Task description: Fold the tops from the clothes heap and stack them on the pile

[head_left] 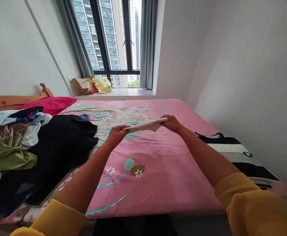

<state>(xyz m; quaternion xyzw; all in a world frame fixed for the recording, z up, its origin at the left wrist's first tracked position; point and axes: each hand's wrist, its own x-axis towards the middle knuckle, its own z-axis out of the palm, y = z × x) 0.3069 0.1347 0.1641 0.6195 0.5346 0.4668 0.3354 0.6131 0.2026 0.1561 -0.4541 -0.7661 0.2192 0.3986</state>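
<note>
A small white garment (145, 126) is stretched nearly level above the bed; its exact kind does not show, though a short flap hangs down near its right end. My left hand (117, 134) pinches one end between thumb and fingers. The other end is gripped by my right hand (171, 123), a little higher and farther right. Below both hands spreads the pink bedsheet (163, 170), printed with flowers, leaves and branches.
On the left lies a heap of clothes, with black clothing (62, 141) and an olive-green garment (8, 154). A dark flat device (47, 186) rests beside it. A striped shirt (234, 150) lies flat at right. Behind are a red pillow (52, 104) and bags (103, 85) on the sill.
</note>
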